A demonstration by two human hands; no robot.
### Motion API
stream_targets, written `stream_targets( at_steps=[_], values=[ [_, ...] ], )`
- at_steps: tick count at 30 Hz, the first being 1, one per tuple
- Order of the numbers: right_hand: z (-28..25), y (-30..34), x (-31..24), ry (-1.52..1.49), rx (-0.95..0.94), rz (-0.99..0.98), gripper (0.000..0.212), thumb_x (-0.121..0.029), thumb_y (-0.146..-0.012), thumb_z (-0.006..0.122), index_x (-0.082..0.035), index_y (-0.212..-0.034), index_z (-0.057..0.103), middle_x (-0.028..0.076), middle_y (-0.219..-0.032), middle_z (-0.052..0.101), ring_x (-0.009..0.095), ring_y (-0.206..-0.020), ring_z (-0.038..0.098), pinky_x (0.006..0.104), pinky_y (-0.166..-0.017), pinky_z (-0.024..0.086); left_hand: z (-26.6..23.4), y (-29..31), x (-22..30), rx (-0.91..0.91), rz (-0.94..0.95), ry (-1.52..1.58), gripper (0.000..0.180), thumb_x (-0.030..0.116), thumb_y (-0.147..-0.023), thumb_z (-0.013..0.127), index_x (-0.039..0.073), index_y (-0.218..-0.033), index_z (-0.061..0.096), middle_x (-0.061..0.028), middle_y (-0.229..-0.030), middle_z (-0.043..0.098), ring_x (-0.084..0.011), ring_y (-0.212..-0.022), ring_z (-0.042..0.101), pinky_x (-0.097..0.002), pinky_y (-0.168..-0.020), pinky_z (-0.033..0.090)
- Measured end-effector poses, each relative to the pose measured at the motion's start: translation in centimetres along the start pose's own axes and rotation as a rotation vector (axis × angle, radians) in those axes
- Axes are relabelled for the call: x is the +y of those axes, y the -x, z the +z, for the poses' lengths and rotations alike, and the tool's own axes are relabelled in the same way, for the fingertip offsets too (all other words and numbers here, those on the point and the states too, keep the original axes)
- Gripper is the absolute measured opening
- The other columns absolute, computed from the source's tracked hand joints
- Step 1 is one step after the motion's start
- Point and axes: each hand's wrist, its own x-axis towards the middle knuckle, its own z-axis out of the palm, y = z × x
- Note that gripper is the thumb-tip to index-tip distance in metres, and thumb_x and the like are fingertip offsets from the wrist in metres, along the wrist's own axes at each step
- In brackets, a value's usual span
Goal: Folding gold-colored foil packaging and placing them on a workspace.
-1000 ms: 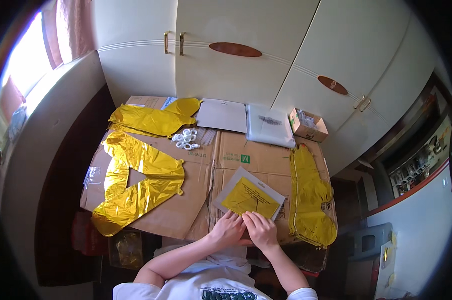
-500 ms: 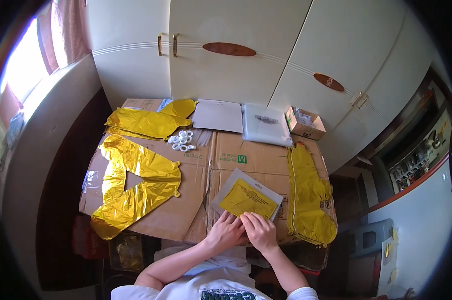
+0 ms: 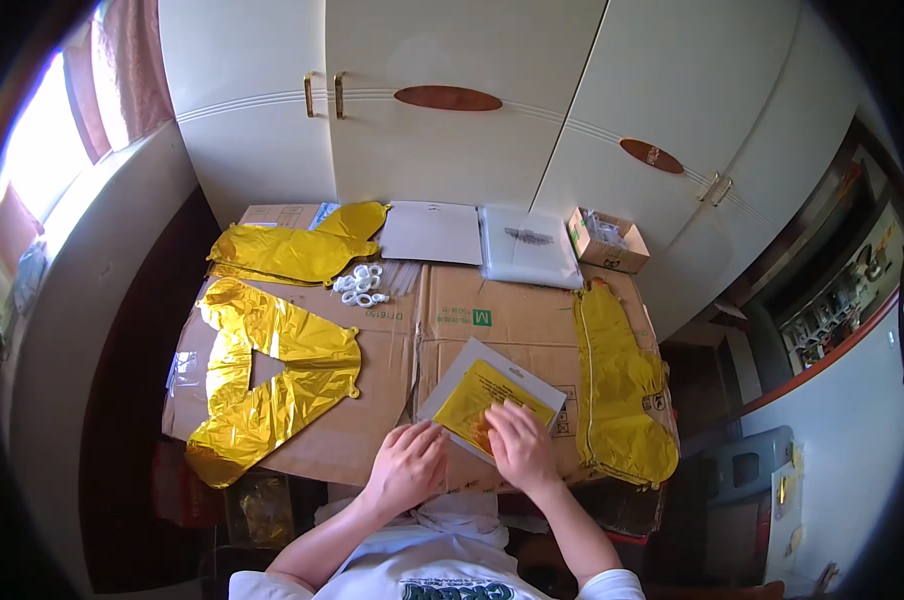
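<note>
A flat clear packet with folded gold foil inside (image 3: 482,400) lies on grey backing at the near edge of the cardboard-covered table (image 3: 372,340). My right hand (image 3: 517,445) presses on the packet's near corner with its fingers bent. My left hand (image 3: 407,465) rests just left of the packet, touching its lower edge, fingers together and flat on the cardboard.
Flat gold foil balloons lie on the cardboard: a large one (image 3: 272,375) at the left, one (image 3: 292,250) at the far left, a long one (image 3: 617,385) at the right. Small white rings (image 3: 360,285), a white sheet (image 3: 434,232), a clear bag (image 3: 527,245) and a small open box (image 3: 607,240) sit near the cupboards.
Both hands stay at the packet's near edge. The right hand has slid a little further onto the gold packet; the view has shifted slightly.
</note>
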Motion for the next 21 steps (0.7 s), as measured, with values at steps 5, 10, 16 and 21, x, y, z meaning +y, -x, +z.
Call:
stream_targets(
  at_steps=[5, 10, 16, 21],
  values=[
    [2.5, -2.2, 1.8, 0.053, -0.186, 0.06, 0.053, -0.035, -0.098, 0.052, -0.009, -0.144, 0.044, 0.016, -0.151, 0.04, 0.038, -0.142, 0.034, 0.0585, -0.115, 0.022, 0.3, -0.8, -0.8, 0.06, -0.063, -0.017, 0.03, 0.012, -0.086, 0.063, 0.002, -0.114, 0.065, -0.0141, -0.121, 0.064, -0.0305, -0.121, 0.058, -0.0455, -0.104, 0.041],
    [4.1, -1.6, 1.7, 0.172, -0.303, 0.018, 0.059, -0.044, -0.099, 0.048, -0.015, -0.15, 0.038, 0.014, -0.156, 0.034, 0.036, -0.145, 0.027, 0.0596, -0.117, 0.016, 0.2, -0.2, -3.3, 0.029, -0.107, -0.052, 0.033, 0.014, -0.085, 0.063, 0.003, -0.116, 0.064, -0.0138, -0.125, 0.063, -0.0312, -0.124, 0.055, -0.0466, -0.108, 0.038],
    [4.5, -1.3, 1.5, 0.201, -0.276, 0.014, 0.06, -0.046, -0.096, 0.051, -0.018, -0.148, 0.042, 0.012, -0.154, 0.037, 0.034, -0.145, 0.028, 0.0585, -0.117, 0.014, -1.1, -2.4, -6.3, 0.037, -0.147, -0.12, 0.032, 0.014, -0.085, 0.063, 0.002, -0.114, 0.065, -0.0157, -0.122, 0.063, -0.0347, -0.122, 0.055, -0.0472, -0.103, 0.041],
    [4.4, -1.2, 1.4, 0.198, -0.275, 0.047, 0.06, -0.047, -0.094, 0.053, -0.018, -0.146, 0.045, 0.011, -0.153, 0.039, 0.034, -0.145, 0.03, 0.0582, -0.117, 0.016, -0.7, -7.5, -13.0, -0.057, -0.274, -0.214, 0.019, 0.018, -0.085, 0.064, 0.008, -0.1, 0.068, -0.01, -0.102, 0.064, -0.0302, -0.104, 0.06, -0.0459, -0.089, 0.046]
  ],
)
